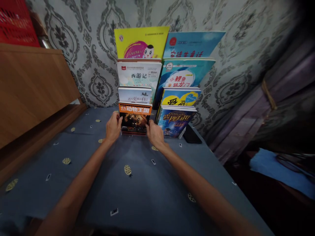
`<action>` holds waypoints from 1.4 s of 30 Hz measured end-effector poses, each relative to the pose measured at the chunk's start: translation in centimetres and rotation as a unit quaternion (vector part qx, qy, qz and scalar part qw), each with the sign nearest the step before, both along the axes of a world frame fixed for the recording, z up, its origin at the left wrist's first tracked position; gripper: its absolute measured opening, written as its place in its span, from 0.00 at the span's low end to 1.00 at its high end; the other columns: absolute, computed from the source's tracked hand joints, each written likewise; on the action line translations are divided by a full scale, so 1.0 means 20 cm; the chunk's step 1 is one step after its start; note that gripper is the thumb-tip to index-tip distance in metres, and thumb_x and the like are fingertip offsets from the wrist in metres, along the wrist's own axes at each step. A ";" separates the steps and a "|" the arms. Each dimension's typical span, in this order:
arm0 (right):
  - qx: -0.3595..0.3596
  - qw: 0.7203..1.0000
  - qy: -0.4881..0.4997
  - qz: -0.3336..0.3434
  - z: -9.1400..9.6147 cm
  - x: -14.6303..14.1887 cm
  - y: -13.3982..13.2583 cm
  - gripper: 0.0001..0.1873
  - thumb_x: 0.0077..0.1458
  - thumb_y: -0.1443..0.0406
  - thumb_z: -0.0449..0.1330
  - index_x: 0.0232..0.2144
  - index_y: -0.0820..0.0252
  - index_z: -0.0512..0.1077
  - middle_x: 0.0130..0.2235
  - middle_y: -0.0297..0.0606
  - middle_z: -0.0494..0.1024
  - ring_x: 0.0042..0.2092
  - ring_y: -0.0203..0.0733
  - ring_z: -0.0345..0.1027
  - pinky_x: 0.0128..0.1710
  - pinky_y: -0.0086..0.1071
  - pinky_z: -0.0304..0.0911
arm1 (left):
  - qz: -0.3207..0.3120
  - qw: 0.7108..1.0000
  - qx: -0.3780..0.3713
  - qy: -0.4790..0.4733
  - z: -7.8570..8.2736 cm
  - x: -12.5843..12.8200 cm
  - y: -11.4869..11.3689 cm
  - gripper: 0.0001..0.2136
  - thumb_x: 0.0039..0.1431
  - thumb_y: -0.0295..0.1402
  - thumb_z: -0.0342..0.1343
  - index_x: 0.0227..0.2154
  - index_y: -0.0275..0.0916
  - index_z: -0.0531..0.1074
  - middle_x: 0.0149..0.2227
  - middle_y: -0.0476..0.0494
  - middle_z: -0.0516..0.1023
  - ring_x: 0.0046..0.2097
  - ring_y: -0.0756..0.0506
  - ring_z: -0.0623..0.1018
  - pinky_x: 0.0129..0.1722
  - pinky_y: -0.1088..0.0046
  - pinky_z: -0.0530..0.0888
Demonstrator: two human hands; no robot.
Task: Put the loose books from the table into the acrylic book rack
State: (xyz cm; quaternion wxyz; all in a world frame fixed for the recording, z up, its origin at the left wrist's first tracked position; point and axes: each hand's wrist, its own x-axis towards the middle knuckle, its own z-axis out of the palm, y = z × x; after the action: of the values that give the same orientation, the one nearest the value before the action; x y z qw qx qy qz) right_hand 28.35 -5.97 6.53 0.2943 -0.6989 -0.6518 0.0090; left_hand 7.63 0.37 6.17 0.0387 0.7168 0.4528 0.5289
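A book with an orange band and a lion on its cover (136, 119) stands upright at the front of the left row. My left hand (113, 126) grips its left edge, and my right hand (155, 131) grips its right edge, fingers closed at both sides. Right behind it rise a pale book (135, 95), a white book (140, 73) and a tall yellow-green book (141, 41). Just right of my right hand is a dark blue book (176, 121), the front one of the right row. Fingertips behind the lion book are hidden.
Behind the blue book stand a yellow-and-blue book (180, 96), a teal book (189, 73) and a blue book (194, 42). A black flat object (192, 135) lies beside them. A wooden cabinet (31, 95) is at left, patterned wall behind, curtain (248, 114) right. A patterned cloth (137, 190) covers the table.
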 end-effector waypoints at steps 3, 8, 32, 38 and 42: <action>-0.066 0.996 -0.046 -0.032 0.07 -0.03 -0.04 0.11 0.69 0.64 0.48 0.48 0.63 0.67 0.39 0.51 0.81 0.40 0.51 0.78 0.37 0.35 0.63 | 0.023 0.999 -0.023 0.034 -0.01 0.00 -0.01 0.04 0.67 0.33 0.49 0.40 0.41 0.66 0.35 0.44 0.74 0.37 0.43 0.76 0.42 0.64 0.72; -0.105 0.990 -0.081 -0.036 0.12 -0.04 -0.07 0.14 0.70 0.63 0.46 0.51 0.63 0.65 0.43 0.52 0.82 0.45 0.51 0.78 0.40 0.34 0.64 | 0.055 0.992 0.097 0.061 0.07 0.03 -0.05 0.18 0.66 0.35 0.51 0.57 0.36 0.62 0.51 0.33 0.73 0.54 0.38 0.73 0.54 0.57 0.72; -0.037 0.999 -0.015 0.006 0.01 0.00 -0.05 0.15 0.65 0.65 0.49 0.52 0.64 0.67 0.39 0.50 0.81 0.38 0.51 0.76 0.37 0.38 0.64 | -0.047 0.968 0.110 0.218 0.24 0.02 0.03 0.23 0.66 0.22 0.43 0.61 0.43 0.66 0.63 0.41 0.70 0.67 0.43 0.65 0.65 0.54 0.58; 0.154 0.985 0.025 0.078 0.12 0.00 -0.06 0.36 0.63 0.69 0.45 0.71 0.62 0.42 0.60 0.54 0.69 0.57 0.54 0.68 0.52 0.49 0.68 | -0.049 0.969 0.106 0.216 0.25 0.02 0.00 0.24 0.65 0.21 0.43 0.61 0.42 0.66 0.64 0.40 0.70 0.67 0.42 0.65 0.65 0.51 0.59; 0.167 0.981 -0.017 0.096 0.21 0.00 -0.03 0.38 0.61 0.72 0.45 0.72 0.57 0.43 0.59 0.52 0.69 0.56 0.54 0.68 0.53 0.49 0.69 | -0.038 0.968 0.119 0.218 0.25 0.02 -0.01 0.24 0.64 0.21 0.43 0.61 0.43 0.66 0.63 0.41 0.71 0.66 0.43 0.66 0.65 0.51 0.60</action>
State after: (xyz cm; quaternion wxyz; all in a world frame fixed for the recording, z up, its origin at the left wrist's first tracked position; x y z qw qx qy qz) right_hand 28.40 -6.48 10.67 0.3933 -0.5740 -0.7133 -0.0840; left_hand 8.03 0.10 11.20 -0.1259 0.8309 0.3566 0.4082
